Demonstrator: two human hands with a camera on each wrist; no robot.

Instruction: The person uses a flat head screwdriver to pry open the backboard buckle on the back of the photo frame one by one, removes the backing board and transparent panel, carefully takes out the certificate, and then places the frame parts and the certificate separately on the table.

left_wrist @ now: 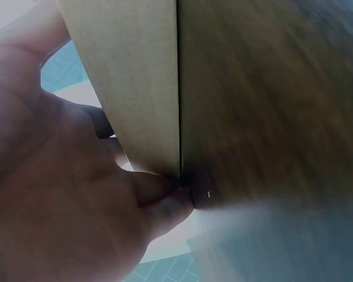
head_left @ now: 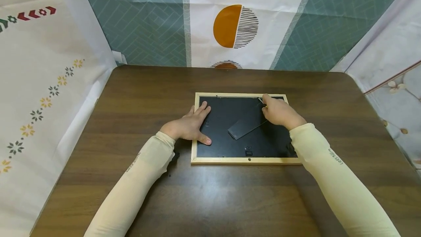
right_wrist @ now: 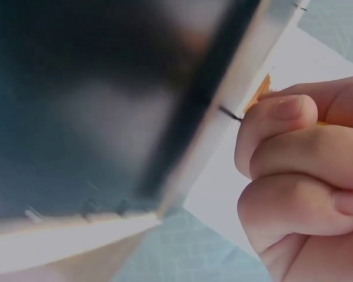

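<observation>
A picture frame (head_left: 227, 161) with a light wood border lies back up on the table. Its black backing board (head_left: 217, 134) carries a folding stand (head_left: 245, 128) set at a slant. My left hand (head_left: 189, 124) rests across the frame's left side, fingers spread and thumb on the backing. At the upper right corner my right hand (head_left: 279, 112), fingers curled, holds a slim tool (head_left: 260, 100), mostly hidden in the grip. The right wrist view shows these curled fingers (right_wrist: 282, 147) beside a thin dark tip (right_wrist: 230, 113) at the frame's inner edge.
The brown wooden table (head_left: 148, 83) extends around the frame. A small metal hanger (head_left: 248, 151) sits near the backing's lower edge. Patterned cloths hang behind the table and at both sides, including a white one (head_left: 39, 65) on the left.
</observation>
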